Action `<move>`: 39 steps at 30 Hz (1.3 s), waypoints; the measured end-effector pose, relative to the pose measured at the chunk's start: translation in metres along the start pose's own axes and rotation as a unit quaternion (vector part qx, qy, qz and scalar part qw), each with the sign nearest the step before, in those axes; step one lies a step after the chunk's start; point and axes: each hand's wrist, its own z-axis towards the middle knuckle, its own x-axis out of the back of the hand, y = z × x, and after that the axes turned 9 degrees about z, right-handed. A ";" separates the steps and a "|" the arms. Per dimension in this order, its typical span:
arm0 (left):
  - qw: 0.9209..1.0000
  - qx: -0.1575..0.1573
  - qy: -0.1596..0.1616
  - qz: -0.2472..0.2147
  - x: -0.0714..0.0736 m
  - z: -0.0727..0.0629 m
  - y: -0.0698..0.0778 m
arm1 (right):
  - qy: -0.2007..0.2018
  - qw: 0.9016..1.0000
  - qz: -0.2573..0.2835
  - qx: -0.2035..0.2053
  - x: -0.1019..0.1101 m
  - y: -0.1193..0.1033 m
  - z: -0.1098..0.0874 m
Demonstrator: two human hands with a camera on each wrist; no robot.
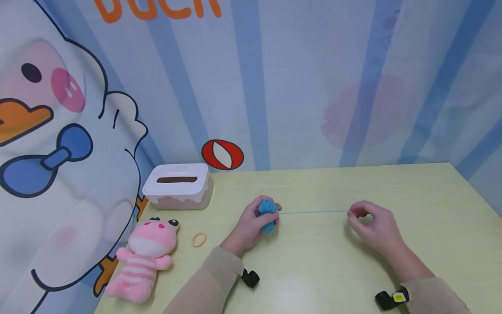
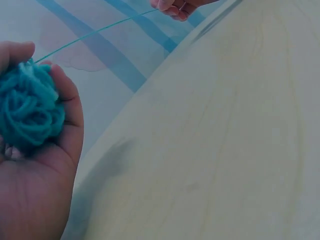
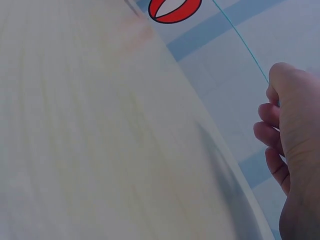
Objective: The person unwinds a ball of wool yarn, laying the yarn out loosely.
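Observation:
My left hand (image 1: 251, 224) grips a small ball of blue yarn (image 1: 268, 216) above the middle of the table, thumb across its front. In the left wrist view the yarn ball (image 2: 31, 107) sits between thumb and curled fingers, its strands wound in loops. A single strand of yarn (image 1: 313, 212) runs taut from the ball to my right hand (image 1: 374, 224). Thumb and forefinger of that hand pinch the strand's end. The right wrist view shows the right hand (image 3: 300, 125) with its other fingers curled below the strand (image 3: 245, 44).
A pink plush toy (image 1: 143, 261) lies at the table's left side, with a small tan ring (image 1: 198, 239) beside it. Behind them stands a tissue box (image 1: 178, 187) with a white lid. A printed cloth backdrop (image 1: 298, 87) rises along the table's (image 1: 431, 196) back edge.

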 end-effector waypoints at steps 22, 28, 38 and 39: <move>0.999 0.008 0.005 -0.037 0.001 0.000 0.005 | 0.018 0.996 -0.027 -0.079 0.017 0.009 0.002; 0.999 -0.013 -0.005 -0.045 0.003 0.001 0.002 | 0.001 0.992 -0.052 -0.112 0.024 0.008 0.004; 1.000 -0.015 -0.015 -0.010 0.000 0.002 0.001 | -0.147 0.977 -0.103 -0.111 0.012 -0.004 0.012; 1.000 -0.012 -0.016 -0.009 -0.001 0.002 0.001 | -0.146 0.979 -0.096 -0.105 0.009 -0.009 0.012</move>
